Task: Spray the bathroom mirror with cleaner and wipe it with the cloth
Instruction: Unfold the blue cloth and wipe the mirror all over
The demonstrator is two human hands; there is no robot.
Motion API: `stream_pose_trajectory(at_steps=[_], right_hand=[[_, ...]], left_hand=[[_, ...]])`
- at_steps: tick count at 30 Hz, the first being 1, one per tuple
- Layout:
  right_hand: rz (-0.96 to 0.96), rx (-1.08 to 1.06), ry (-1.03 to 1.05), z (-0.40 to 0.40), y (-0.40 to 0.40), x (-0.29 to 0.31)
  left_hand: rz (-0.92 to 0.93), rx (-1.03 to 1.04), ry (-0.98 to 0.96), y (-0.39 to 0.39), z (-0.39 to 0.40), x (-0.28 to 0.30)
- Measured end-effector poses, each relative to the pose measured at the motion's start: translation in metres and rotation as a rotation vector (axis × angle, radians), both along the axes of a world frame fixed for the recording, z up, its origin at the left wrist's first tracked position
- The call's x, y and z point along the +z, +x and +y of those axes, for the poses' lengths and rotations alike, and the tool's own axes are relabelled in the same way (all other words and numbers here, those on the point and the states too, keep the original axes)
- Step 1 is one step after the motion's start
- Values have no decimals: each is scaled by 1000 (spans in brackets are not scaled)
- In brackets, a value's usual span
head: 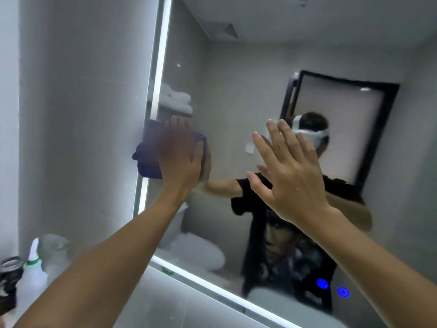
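Here left hand point(179, 159) presses cloth point(147, 153) at mirror point(236, 91) edge.

A white spray bottle point(30, 278) with a green collar stands on the counter point(151, 304) beside a dark, blurred object point(8, 280).

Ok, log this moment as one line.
phase: wiping | left hand: presses blue cloth on mirror left edge | right hand: open, empty | spray bottle: set down
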State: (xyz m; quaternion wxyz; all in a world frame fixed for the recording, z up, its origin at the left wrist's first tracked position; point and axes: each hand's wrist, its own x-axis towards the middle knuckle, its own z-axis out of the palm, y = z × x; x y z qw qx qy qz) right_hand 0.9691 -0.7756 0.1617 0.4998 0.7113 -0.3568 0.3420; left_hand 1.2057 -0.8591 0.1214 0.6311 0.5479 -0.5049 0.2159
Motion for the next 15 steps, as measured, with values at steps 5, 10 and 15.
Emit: stream_pose_trajectory(at_steps=[5, 10, 15], right_hand=[[2, -33, -19, -6, -10, 1], [-46, -101, -30, 4, -44, -1], [-132, -166, -68, 25, -102, 1]], left_hand=[[-3, -5, -9, -14, 2, -4], [-120, -44, -30, -73, 22, -10], [-251, -86, 5, -150, 44, -3]])
